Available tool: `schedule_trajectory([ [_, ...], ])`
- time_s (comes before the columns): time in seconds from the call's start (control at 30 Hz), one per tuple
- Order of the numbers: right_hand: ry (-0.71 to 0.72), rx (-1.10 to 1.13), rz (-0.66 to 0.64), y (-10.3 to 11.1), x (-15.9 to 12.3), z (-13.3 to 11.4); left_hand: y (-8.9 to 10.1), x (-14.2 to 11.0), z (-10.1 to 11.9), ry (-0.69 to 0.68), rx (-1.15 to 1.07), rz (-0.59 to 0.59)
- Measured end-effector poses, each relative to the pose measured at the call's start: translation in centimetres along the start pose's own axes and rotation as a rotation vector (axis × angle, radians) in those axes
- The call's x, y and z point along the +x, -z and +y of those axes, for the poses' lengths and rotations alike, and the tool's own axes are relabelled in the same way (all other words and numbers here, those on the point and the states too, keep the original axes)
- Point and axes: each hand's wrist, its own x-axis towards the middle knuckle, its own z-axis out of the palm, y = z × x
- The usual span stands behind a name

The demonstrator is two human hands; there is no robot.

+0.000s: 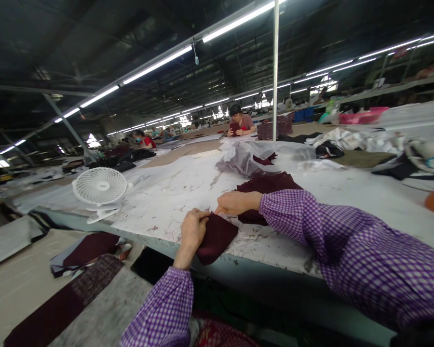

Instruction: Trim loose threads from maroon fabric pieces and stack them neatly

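Note:
A folded-looking maroon fabric piece (217,237) lies at the front edge of the white-covered table, its lower corner hanging over. My left hand (193,230) is closed on its upper left side, thumb on top and fingers curled. From the right, my right hand (236,203) reaches in with bent fingers, its fingertips pinched at the top edge of the same piece, close to my left thumb. Just behind my right wrist rests a pile of maroon fabric pieces (271,183) with jagged edges, partly covered by my forearm.
A white clip fan (100,186) stands at the left table edge. Clear plastic sheeting (244,161) lies behind the pile, near a metal post (275,72). More cloth lies at right and on a lower surface at left. A co-worker (240,121) is across the table.

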Motion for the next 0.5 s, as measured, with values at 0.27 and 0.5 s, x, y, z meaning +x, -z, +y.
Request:
schedule_trajectory([
  [0.27,-0.008,0.024,-0.02,-0.05,0.26,0.26,0.05,-0.26,0.26,-0.04,0.133,-0.032],
  [0.5,-0.034,-0.029,0.084,-0.71,0.63,0.13,0.1,-0.37,0.33,-0.047,0.163,-0.034],
])
